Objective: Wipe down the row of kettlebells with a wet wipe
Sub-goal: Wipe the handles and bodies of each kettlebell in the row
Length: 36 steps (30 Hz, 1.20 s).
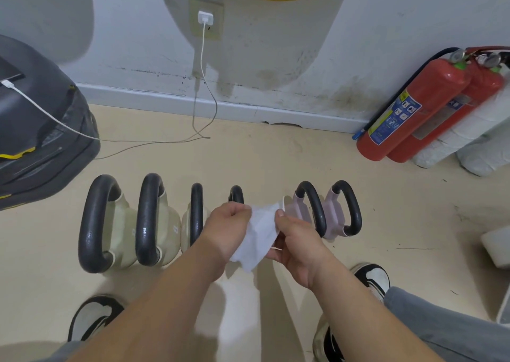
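Both hands are pinching a white wet wipe (pixel 260 233) — left hand (pixel 229 227), right hand (pixel 296 244) | above six floor kettlebells (pixel 149 221)

Pretty scruffy corner tbh: white wall (pixel 276 58) with grime stains low down, grey skirting (pixel 165 99), scuffed beige floor (pixel 276 154). A white charger (pixel 205 18) sits in a socket, its cable (pixel 204 66) trailing across the floor. Two red extinguishers (pixel 414 107) lean against the wall on the right.

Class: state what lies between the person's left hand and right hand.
In the head view, a white wet wipe spans the gap; left hand and right hand each pinch an edge.
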Tool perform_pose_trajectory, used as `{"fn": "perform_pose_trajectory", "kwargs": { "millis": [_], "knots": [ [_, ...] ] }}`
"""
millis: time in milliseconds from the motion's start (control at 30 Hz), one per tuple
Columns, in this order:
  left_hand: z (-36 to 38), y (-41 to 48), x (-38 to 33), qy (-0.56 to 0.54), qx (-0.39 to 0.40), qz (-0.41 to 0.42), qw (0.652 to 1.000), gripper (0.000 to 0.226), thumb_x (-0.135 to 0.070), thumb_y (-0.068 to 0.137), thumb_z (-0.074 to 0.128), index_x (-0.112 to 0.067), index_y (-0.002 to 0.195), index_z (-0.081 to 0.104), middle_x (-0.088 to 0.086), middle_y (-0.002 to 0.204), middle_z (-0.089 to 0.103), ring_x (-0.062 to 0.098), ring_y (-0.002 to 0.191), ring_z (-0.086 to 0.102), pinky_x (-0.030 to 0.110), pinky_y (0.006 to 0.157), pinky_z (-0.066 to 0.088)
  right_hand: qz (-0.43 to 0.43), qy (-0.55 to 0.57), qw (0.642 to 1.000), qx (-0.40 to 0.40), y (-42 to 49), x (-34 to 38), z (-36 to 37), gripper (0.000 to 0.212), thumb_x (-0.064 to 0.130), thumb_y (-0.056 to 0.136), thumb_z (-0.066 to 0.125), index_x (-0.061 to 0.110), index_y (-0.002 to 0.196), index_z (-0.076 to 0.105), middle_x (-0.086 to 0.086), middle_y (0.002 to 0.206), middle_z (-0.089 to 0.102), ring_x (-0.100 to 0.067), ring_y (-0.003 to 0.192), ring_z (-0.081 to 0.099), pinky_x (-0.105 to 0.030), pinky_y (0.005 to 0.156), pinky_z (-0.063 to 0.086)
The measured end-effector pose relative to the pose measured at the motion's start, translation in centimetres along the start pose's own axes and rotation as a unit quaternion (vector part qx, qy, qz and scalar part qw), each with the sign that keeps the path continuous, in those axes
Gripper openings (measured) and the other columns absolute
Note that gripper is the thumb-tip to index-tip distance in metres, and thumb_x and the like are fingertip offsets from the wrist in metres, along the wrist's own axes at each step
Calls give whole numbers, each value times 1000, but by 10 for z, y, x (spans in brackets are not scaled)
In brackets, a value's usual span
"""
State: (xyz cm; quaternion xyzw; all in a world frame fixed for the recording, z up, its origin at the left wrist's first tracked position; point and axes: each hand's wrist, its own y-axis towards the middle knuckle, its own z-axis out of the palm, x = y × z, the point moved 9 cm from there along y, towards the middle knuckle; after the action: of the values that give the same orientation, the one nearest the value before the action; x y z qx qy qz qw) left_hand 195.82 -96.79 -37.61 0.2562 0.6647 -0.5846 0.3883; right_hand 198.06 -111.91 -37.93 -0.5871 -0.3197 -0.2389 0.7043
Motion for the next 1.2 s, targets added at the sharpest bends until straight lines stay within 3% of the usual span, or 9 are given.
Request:
{"fn": "perform_pose_trajectory", "kwargs": {
  "millis": [100, 200, 300, 533, 667, 767, 967, 1100, 1200],
  "knots": [
    [18, -4, 0, 16, 46, -4, 999, 67, -71, 71, 72, -10, 98, 66, 17, 96, 73, 21, 85, 72, 42, 87, 57, -13, -12, 1000, 18, -2, 6, 3, 38, 34, 104, 62, 1, 120, 72, -17, 111, 79, -29, 101, 77, -35, 78, 62],
    [35, -1, 13, -6, 99, -73, 992, 56, -64, 80, 70, -16, 106, 71, 6, 97, 79, 22, 97, 75, 47, 97, 57, -5, -30, 999, -35, -3, 9, -16, 28, 29, 98, 72, 1, 99, 71, -16, 100, 80, -31, 91, 78, -42, 84, 62],
    [55, 0, 24, -43, 130, -132, 982, 38, -51, 99, 55, -17, 109, 70, 3, 100, 78, 23, 95, 75, 39, 89, 59, -23, -99, 983, -150, -6, 13, -52, 31, 29, 99, 69, 5, 80, 62, -14, 77, 71, -27, 65, 65, -34, 60, 58],
    [90, 27, 20, 133, 8, -50, 990, 39, -44, 105, 40, -14, 112, 65, 5, 111, 66, 28, 103, 62, 37, 96, 49, -34, -56, 929, -364, -10, 4, -143, 25, 22, 99, 50, 2, 92, 63, -18, 76, 63, -28, 63, 52, -37, 58, 44],
    [119, 58, 21, 86, -25, -70, 994, 27, -32, 103, 44, -16, 114, 62, 11, 110, 63, 22, 90, 56, 32, 81, 47, 39, -75, 934, -346, 18, -5, -168, 15, 18, 97, 51, 12, 91, 62, -15, 85, 63, -30, 74, 56, -43, 72, 52],
    [140, 86, 13, 49, -35, -76, 995, 41, -30, 106, 41, -20, 144, 50, 3, 139, 57, 28, 121, 54, 37, 102, 44, 55, -79, 952, -291, 41, -5, -174, 20, 16, 99, 50, 2, 102, 64, -15, 87, 58, -29, 78, 54, -41, 71, 52],
    [191, 115, -8, -59, -2, -40, 997, 28, -35, 102, 37, -38, 85, 59, 2, 86, 51, 23, 81, 51, 35, 78, 44, 38, -48, 960, -272, 56, -7, -187, 22, 13, 96, 53, 1, 101, 70, -16, 86, 71, -28, 75, 63, -50, 85, 61],
    [205, 111, 0, -56, -24, 36, 997, 31, -32, 105, 35, -45, 121, 57, 7, 95, 59, 5, 68, 59, 16, 67, 49, 34, -6, 955, -294, 58, -8, -189, 22, 12, 95, 52, 4, 89, 71, -12, 78, 68, -27, 69, 61, -40, 70, 55],
    [215, 75, 19, 96, -53, 134, 985, 44, -27, 107, 34, -38, 150, 36, 2, 144, 51, 9, 122, 57, 17, 98, 46, 32, 9, 945, -326, 56, -10, -193, 27, 13, 93, 52, 0, 81, 72, -10, 66, 69, -28, 64, 62, -38, 67, 55]
  ]
}}
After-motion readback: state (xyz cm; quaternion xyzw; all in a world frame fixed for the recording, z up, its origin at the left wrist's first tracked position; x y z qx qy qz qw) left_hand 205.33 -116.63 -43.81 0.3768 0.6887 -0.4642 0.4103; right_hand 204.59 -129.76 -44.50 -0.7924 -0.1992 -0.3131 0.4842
